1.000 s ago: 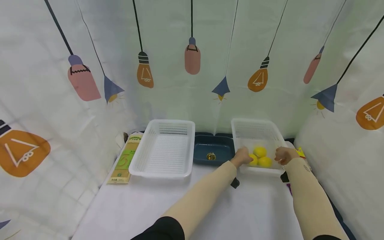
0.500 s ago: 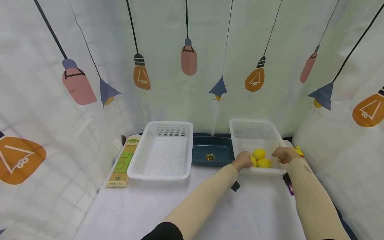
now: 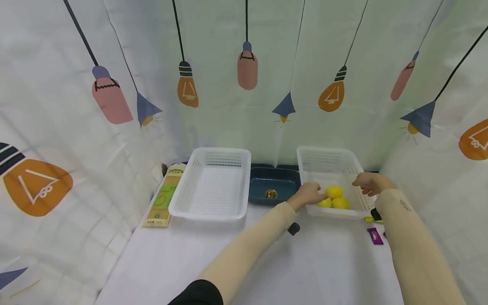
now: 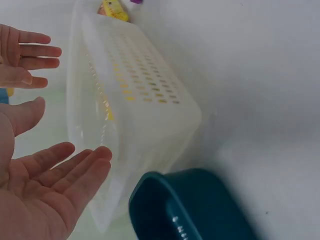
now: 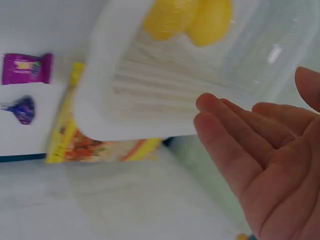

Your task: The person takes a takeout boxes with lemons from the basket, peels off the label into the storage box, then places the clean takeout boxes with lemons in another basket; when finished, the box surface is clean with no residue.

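Three yellow lemons lie together in the front part of a white plastic basket at the back right. My left hand is at the basket's left side, its fingers extended and holding nothing. In the left wrist view, the fingers of that left hand appear near the basket's rim. At the other side is my right hand, above the right rim with fingers loosely bent and nothing held. The right wrist view shows the right hand with its palm visible near the basket's corner.
A dark teal basin with a brass-coloured drain stands between the lemon basket and a larger white basket. A yellow-green food packet lies at far left. Right of the lemons' basket are a purple wrapper and a yellow packet.
Both hands have loosened from curled to more extended fingers and moved slightly away from the basket's sides. The purple wrapper is now more fully visible. The head view has shifted a little.
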### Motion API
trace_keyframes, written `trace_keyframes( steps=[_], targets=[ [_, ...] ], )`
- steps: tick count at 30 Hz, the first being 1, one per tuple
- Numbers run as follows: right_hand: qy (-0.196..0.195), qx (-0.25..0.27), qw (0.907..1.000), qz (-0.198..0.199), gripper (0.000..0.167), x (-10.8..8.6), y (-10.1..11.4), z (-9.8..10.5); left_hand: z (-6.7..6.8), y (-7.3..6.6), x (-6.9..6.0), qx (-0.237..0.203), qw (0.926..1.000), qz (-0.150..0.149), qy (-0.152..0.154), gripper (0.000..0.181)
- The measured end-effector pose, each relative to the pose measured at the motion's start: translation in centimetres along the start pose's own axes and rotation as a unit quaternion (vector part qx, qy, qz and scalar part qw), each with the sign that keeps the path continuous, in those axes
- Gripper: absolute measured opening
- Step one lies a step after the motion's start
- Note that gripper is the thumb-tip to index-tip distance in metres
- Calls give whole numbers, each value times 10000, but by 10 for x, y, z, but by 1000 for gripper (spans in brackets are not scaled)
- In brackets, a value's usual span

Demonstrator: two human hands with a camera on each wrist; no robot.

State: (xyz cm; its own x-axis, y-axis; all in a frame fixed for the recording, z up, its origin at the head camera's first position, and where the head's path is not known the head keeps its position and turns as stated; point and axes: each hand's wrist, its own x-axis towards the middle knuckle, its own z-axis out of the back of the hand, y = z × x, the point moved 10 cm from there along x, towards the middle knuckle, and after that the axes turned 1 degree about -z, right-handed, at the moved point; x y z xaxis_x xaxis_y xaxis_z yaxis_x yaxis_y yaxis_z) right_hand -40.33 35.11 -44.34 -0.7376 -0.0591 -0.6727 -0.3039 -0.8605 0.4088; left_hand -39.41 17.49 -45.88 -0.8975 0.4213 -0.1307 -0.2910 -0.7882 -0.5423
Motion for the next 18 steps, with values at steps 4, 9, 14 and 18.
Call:
trace_keyframes(
  steps=[4,9,14,18],
  targets=[
    [20,-570,9970,516,73,-11,30,6,19,2,-7,-117,9995,-262,-166,51],
    [-770,-1611,9710,1588,69,-30,85,2,49,10,-25,-99,9978,-403,-520,53],
    [-1426,-1960,9474,2091,64,-54,118,-23,68,20,-52,296,9949,-444,-856,57],
    [-2185,-1665,9312,2398,57,-69,133,-51,73,32,-81,964,9860,-381,-1309,60]
  ],
)
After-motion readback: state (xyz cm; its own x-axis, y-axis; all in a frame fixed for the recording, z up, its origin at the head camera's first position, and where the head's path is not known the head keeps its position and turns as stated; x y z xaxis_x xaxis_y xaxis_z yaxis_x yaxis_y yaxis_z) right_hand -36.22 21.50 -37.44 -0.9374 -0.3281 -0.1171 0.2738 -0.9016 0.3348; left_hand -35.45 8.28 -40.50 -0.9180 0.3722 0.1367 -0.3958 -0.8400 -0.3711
